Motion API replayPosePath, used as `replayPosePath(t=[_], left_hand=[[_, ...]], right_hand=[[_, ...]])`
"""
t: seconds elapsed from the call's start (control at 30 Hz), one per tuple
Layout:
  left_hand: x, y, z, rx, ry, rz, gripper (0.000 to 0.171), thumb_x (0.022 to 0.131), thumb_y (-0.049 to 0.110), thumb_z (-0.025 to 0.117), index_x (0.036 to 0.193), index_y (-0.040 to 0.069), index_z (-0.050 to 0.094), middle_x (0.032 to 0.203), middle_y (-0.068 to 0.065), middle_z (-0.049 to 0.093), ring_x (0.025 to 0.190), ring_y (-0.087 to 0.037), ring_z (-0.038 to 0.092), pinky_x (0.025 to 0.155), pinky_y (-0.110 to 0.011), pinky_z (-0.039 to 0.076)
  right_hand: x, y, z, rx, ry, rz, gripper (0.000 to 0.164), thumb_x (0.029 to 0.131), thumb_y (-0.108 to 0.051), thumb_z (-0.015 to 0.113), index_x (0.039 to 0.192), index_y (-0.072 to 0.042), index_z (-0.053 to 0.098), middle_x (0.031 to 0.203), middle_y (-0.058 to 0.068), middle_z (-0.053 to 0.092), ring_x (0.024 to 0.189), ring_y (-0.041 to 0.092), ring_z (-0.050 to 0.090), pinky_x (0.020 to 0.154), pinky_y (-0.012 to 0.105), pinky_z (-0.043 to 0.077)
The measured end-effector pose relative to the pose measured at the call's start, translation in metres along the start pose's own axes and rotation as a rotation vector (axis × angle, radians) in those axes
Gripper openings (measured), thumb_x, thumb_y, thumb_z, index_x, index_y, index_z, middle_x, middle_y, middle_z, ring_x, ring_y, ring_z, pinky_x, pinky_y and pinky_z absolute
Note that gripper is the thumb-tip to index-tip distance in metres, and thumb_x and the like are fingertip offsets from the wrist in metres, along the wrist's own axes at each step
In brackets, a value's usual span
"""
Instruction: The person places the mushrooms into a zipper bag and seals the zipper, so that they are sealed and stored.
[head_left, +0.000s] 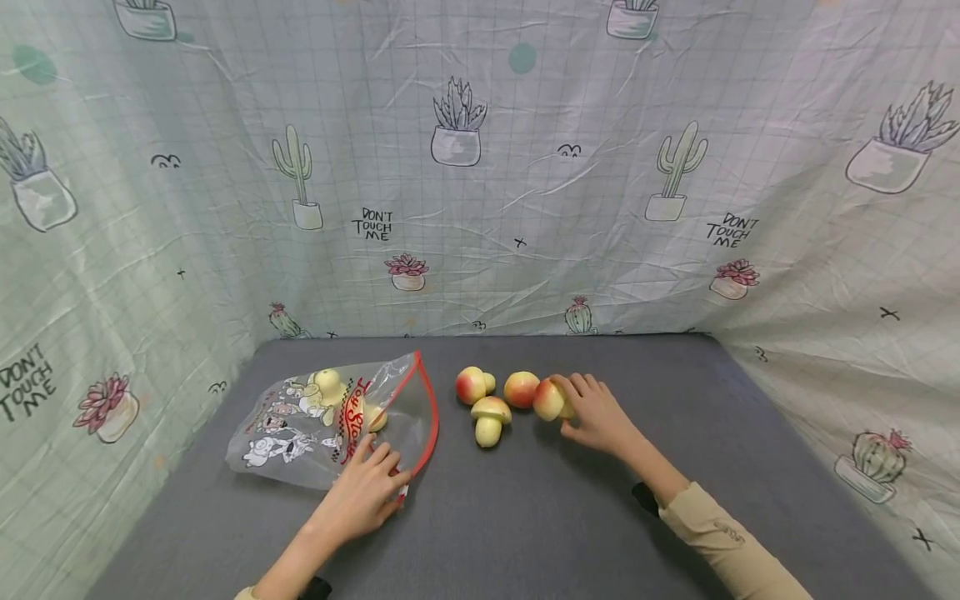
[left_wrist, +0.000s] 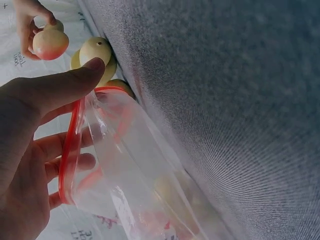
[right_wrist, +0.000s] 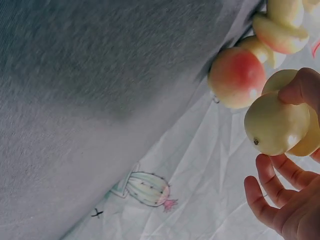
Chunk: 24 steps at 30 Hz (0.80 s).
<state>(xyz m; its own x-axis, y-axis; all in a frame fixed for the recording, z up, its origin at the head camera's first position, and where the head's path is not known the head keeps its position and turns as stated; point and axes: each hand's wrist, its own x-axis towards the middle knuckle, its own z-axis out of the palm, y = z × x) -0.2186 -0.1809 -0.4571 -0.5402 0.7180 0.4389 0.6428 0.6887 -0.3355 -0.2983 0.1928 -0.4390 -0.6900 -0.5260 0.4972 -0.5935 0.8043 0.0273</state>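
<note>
My right hand [head_left: 596, 417] holds a toy mushroom [head_left: 550, 400] with a red-and-yellow cap and pale yellow stem. In the right wrist view the thumb and fingertips grip this mushroom [right_wrist: 275, 122]. My left hand [head_left: 363, 487] holds the red-edged mouth of a clear printed zip bag [head_left: 300, 433]; in the left wrist view the thumb [left_wrist: 70, 85] is at the rim, with several fingers behind the plastic. Inside the bag lie pale mushrooms [head_left: 327, 386]. Between the hands are an upright-looking mushroom [head_left: 489, 425], another on its side [head_left: 471, 386] and a round red-yellow one [head_left: 521, 389].
A dark grey cloth surface [head_left: 510, 525] lies under everything. Behind it and at both sides hangs a pale curtain [head_left: 517, 192] printed with cacti and lettering. The loose mushrooms stand close together, just right of the bag's mouth.
</note>
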Motion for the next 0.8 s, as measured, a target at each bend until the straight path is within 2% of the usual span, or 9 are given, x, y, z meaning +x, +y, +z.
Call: replayPosePath(t=[0.27,0.53,0.63,0.8], left_hand=[[0.001,0.001,0.000,-0.001,-0.026,-0.020,0.031,0.057,0.035,0.076,0.080,0.020,0.063,0.075,0.000,0.052,0.084,-0.021,0.048,0.093,-0.049,0.035],[-0.001,0.002,-0.002,-0.042,-0.033,-0.037,0.030,0.058,0.036,0.075,0.077,0.020,0.060,0.076,0.000,0.050,0.084,-0.020,0.048,0.094,-0.049,0.034],[-0.001,0.002,-0.001,-0.054,-0.033,-0.034,0.029,0.059,0.037,0.074,0.076,0.020,0.059,0.076,0.001,0.049,0.083,-0.020,0.047,0.094,-0.049,0.033],[-0.001,0.003,-0.002,-0.042,-0.026,-0.035,0.027,0.059,0.035,0.074,0.074,0.020,0.058,0.075,0.001,0.048,0.083,-0.020,0.047,0.094,-0.050,0.034]], right_hand=[[0.000,-0.016,0.002,-0.009,0.052,-0.031,0.068,0.061,-0.021,0.070,0.123,-0.010,0.045,0.094,0.006,0.052,0.079,0.021,0.047,0.063,0.036,0.041],[0.005,-0.034,0.004,-0.003,0.053,-0.058,0.068,0.063,-0.025,0.065,0.126,-0.011,0.044,0.093,0.005,0.052,0.079,0.020,0.048,0.062,0.034,0.040],[0.007,-0.040,0.006,-0.015,0.052,-0.063,0.069,0.064,-0.026,0.065,0.127,-0.012,0.043,0.096,0.005,0.053,0.080,0.020,0.048,0.062,0.032,0.039],[0.012,-0.050,0.009,0.008,0.069,-0.073,0.070,0.063,-0.025,0.065,0.128,-0.012,0.043,0.110,0.007,0.054,0.080,0.021,0.049,0.063,0.032,0.039]])
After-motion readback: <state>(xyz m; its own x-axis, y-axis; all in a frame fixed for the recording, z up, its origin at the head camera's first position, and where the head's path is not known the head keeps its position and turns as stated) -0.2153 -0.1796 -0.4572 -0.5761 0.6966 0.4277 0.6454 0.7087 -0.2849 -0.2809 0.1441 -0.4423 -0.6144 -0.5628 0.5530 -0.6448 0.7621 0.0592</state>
